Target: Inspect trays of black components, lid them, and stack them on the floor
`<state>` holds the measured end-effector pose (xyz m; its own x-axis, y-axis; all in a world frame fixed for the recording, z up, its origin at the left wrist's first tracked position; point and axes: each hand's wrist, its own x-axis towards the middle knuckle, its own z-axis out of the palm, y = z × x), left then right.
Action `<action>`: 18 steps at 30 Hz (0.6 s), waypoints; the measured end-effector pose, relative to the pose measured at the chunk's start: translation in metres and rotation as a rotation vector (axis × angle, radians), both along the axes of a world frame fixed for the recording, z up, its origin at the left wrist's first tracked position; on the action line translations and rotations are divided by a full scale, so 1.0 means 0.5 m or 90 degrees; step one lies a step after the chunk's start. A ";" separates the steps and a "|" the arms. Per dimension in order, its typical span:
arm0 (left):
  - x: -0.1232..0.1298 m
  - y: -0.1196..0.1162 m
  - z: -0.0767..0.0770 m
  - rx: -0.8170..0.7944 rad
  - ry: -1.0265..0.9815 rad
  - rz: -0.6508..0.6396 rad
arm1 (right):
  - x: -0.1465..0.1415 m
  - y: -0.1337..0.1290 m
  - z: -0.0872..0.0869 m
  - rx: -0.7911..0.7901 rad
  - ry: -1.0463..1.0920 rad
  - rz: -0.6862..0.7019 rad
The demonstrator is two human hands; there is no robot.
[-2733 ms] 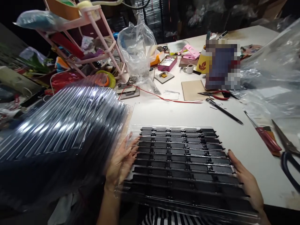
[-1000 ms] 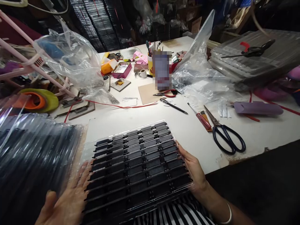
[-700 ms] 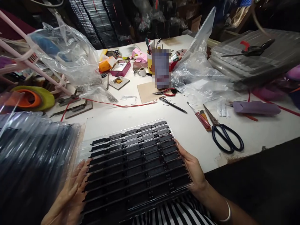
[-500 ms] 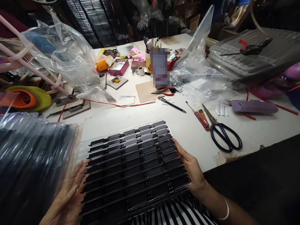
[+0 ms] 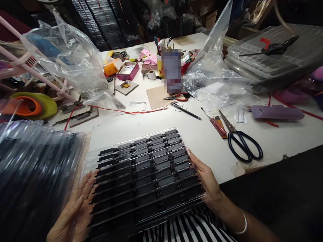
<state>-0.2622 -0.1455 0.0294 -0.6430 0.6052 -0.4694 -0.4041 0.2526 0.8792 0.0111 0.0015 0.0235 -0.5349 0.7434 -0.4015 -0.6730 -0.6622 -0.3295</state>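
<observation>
At a cluttered white table [image 5: 121, 122] before dark stacks [image 5: 107, 25], the part-curled left hand [image 5: 79, 198] and right hand [image 5: 208, 178] hold a tray [image 5: 176, 207]

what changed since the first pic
The view swung right: the tray of black parts and the scissors shift left in the picture, bringing a purple object into view. No grasp or release shows. The right hand stays on the tray's right edge, the left hand at its left.

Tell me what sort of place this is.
Probably a small assembly workshop: a clear tray of black parts, what looks like a stack of more trays at left, and a screwdriver and scissors on the white table.
</observation>
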 end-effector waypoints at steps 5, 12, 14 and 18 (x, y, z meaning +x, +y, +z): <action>0.017 0.008 0.018 -0.017 0.002 0.028 | 0.002 -0.001 -0.002 -0.013 0.001 0.000; 0.042 0.007 0.023 -0.006 -0.029 0.025 | 0.003 -0.003 0.001 -0.028 0.001 0.044; 0.049 0.006 0.022 0.007 -0.025 0.014 | 0.004 -0.003 0.002 -0.036 -0.002 0.053; 0.061 0.010 0.023 0.025 0.036 0.018 | 0.005 -0.004 0.003 -0.046 0.009 0.063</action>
<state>-0.2315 -0.1407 0.0407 -0.6848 0.6041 -0.4076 -0.3597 0.2062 0.9100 0.0137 -0.0002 0.0250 -0.6095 0.6564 -0.4447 -0.6077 -0.7470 -0.2697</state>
